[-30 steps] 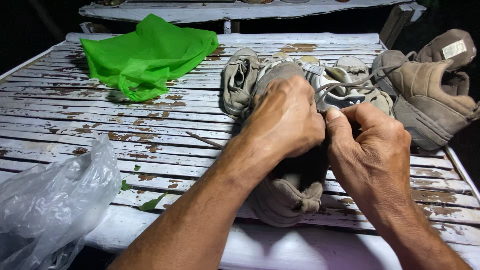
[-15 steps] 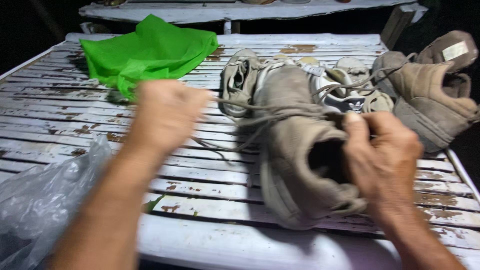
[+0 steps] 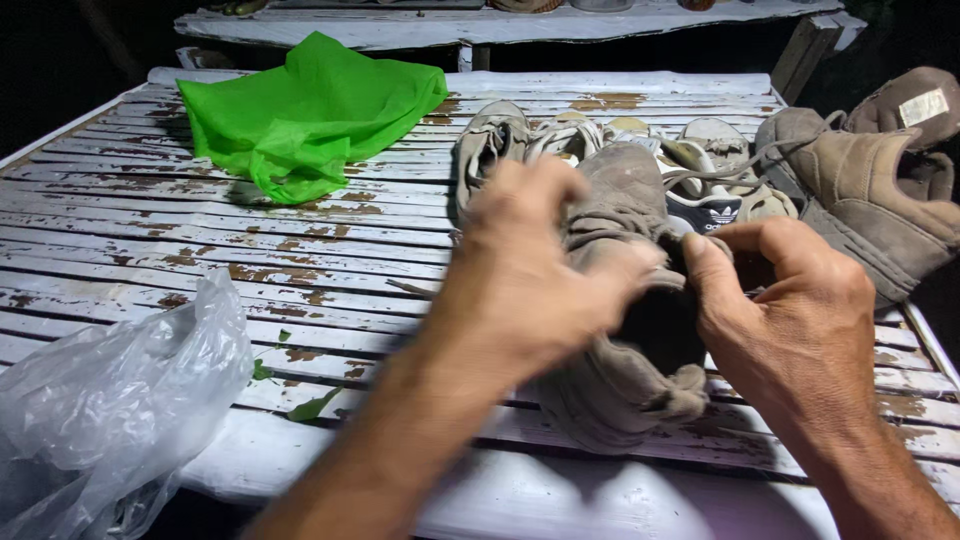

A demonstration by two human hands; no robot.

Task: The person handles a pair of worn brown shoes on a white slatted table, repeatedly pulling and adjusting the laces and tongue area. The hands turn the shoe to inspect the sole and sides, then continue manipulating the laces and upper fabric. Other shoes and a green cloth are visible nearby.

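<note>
Grey suede shoe (image 3: 610, 385) near counter (image 3: 150, 240) front edge, gripped by both hands: left (image 3: 530, 275) over tongue, right (image 3: 790, 320) pinching collar. Green bag (image 3: 310, 110) far-left; clear bag (image 3: 110, 400) front-left corner.

Both hands (image 3: 640, 290) grip a grey-brown shoe (image 3: 620, 380).

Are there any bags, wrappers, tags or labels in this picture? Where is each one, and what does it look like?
Green bag: far left of the slatted table, crumpled, bright green.
Clear plastic bag: near left corner, wrinkled, see-through.
Tongue label: on the brown shoe at far right, small pale rectangle.
Dark logo patch: on a pale shoe, beyond the right hand.
</note>
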